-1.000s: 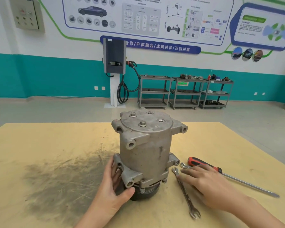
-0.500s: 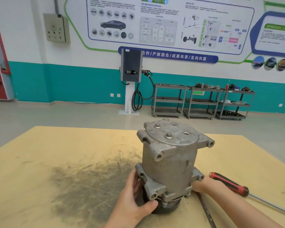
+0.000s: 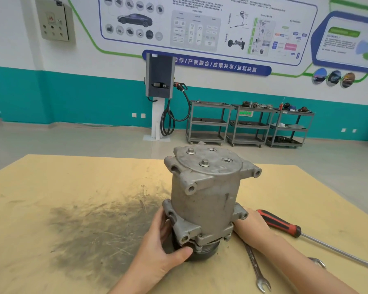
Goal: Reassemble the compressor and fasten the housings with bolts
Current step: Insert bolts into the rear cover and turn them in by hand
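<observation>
The grey metal compressor [image 3: 204,200] stands upright on its black pulley end on the yellow table [image 3: 77,187]. Two bolts [image 3: 204,162] sit in its top plate, beside two open ports. My left hand [image 3: 164,253] grips the lower left of the compressor, thumb curled round the black pulley. My right hand [image 3: 250,224] lies against the lower right flange; its fingers are hidden behind the housing.
A spanner [image 3: 255,267] lies on the table just right of the compressor, and a red-handled screwdriver [image 3: 285,227] lies further right. Part of another wrench [image 3: 318,262] shows behind my right forearm. A dark smudge [image 3: 98,230] covers the table at left. Shelf carts [image 3: 249,124] stand far behind.
My right hand left the tools and moved to the compressor's lower right side. My left hand kept its hold. The view shifted, so the compressor sits further right and lower.
</observation>
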